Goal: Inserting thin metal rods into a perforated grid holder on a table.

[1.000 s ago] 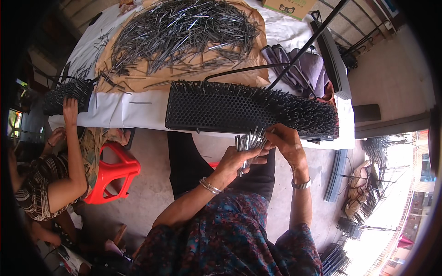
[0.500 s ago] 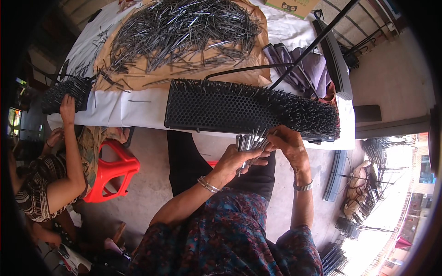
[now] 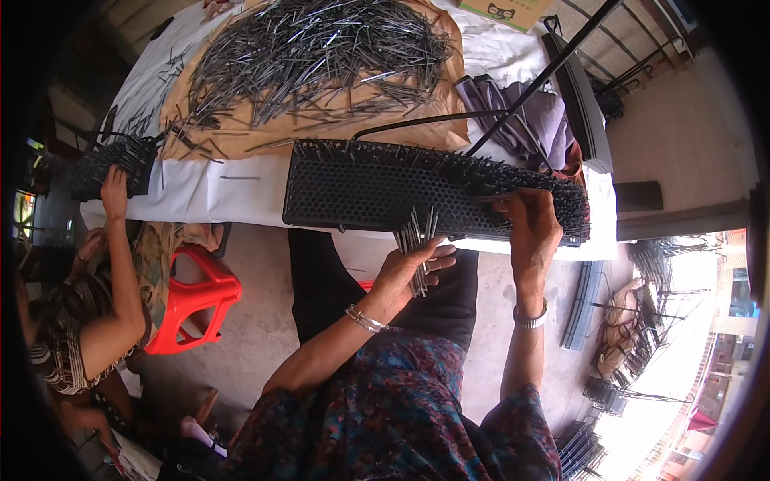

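Holding a bundle of thin metal pins while my other hand is working at the perforated black tray.

At far left a co-worker's hand (image 3: 112,186) is resting on another pin-filled tray (image 3: 112,164). My left hand (image 3: 409,268) is curling shut around the pins (image 3: 417,240): light, stiff, slick, probably best gripped mid-length. My right hand (image 3: 531,228) is pinching at the black tray (image 3: 361,188), whose right end is bristling with pins, on the white-covered table (image 3: 241,196) in a sunlit, open work area.

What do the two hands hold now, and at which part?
The left hand holds a bundle of thin metal pins around its lower part. The right hand rests on the black perforated tray; whether it grips a pin cannot be told.
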The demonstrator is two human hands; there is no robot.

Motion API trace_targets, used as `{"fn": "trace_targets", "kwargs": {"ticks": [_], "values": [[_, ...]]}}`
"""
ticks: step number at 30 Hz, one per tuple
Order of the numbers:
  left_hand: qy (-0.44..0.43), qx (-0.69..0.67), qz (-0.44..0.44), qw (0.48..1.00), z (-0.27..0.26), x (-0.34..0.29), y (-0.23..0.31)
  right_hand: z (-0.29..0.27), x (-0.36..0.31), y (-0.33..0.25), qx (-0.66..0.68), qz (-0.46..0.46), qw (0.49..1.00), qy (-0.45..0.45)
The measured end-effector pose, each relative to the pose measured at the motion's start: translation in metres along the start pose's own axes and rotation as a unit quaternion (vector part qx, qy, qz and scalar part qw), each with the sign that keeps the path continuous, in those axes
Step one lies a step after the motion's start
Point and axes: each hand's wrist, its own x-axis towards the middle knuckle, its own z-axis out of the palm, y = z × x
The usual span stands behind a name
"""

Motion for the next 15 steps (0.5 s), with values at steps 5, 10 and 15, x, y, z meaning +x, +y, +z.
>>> {"fn": "trace_targets", "kwargs": {"ticks": [5, 10, 15], "values": [[0.001, -0.049, 0.003, 0.999, 0.003, -0.001, -0.004, 0.020, 0.006, 0.010, -0.122, -0.069, 0.989, 0.047], [0.013, -0.052, 0.009, 0.999, 0.008, -0.006, -0.002, 0.019, 0.008, 0.009, -0.163, -0.094, 0.981, 0.039], [0.033, -0.028, 0.015, 0.999, 0.009, -0.011, -0.003, 0.023, 0.008, 0.011, -0.162, -0.090, 0.982, 0.044]]}}
